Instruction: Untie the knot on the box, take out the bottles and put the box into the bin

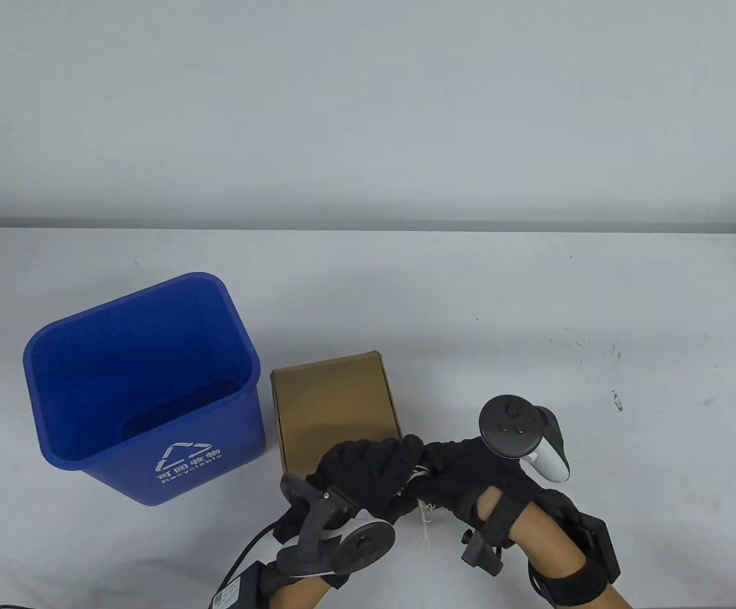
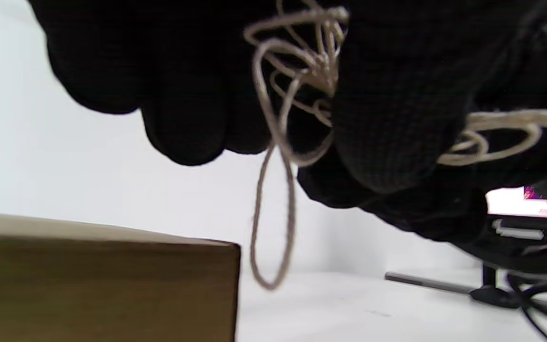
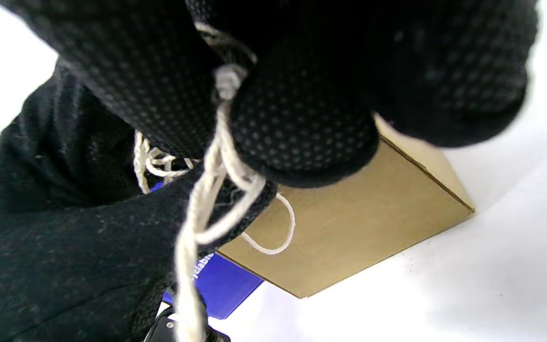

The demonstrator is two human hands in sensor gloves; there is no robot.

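A closed brown cardboard box [image 1: 336, 403] lies on the white table right of the blue bin [image 1: 143, 387]. Both gloved hands meet just in front of the box, over its near right corner. My left hand [image 1: 368, 466] holds a bunch of white string [image 2: 302, 71] in its curled fingers, a loop [image 2: 273, 228] hanging down beside the box [image 2: 102, 285]. My right hand [image 1: 463, 472] pinches the same string [image 3: 216, 156] between thumb and fingers, above the box [image 3: 349, 223]. Loose string ends [image 1: 426, 517] dangle between the hands. No bottles are visible.
The blue bin stands open and upright at the left, with a white recycling mark on its front; a patch of it [image 3: 221, 285] shows behind the box. The white table [image 1: 533, 317] stretches far and right of the box, with small dark marks [image 1: 615, 399] at the right.
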